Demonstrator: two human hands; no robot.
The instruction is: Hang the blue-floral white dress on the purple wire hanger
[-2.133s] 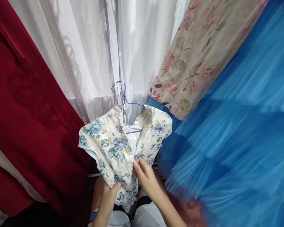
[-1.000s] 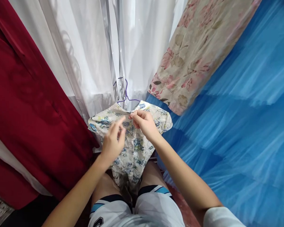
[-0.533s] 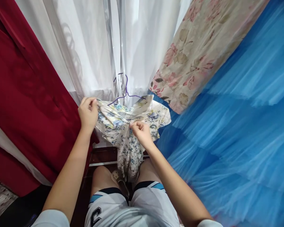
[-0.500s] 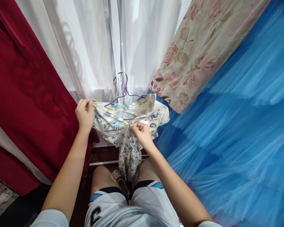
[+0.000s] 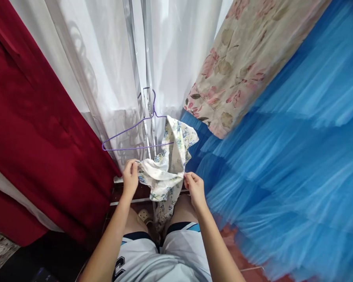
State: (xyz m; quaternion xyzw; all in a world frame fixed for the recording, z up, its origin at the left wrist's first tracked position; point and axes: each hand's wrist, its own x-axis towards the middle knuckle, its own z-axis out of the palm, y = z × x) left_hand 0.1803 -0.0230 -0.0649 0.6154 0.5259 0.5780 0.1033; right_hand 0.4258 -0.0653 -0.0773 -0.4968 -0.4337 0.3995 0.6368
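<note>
A blouse (image 5: 163, 180) is pinched by left hand (image 5: 130, 179) at nine o'clock, right hand (image 5: 195, 188) at four. The hanger's (image 5: 135, 148) three-o'clock end is hidden.

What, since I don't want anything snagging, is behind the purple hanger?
White fabric hangs behind the purple hanger, with pale strips by its hook. The blue-flowered garment covers the hanger's right end, hiding what lies behind there; anything beyond the white fabric is also hidden.
</note>
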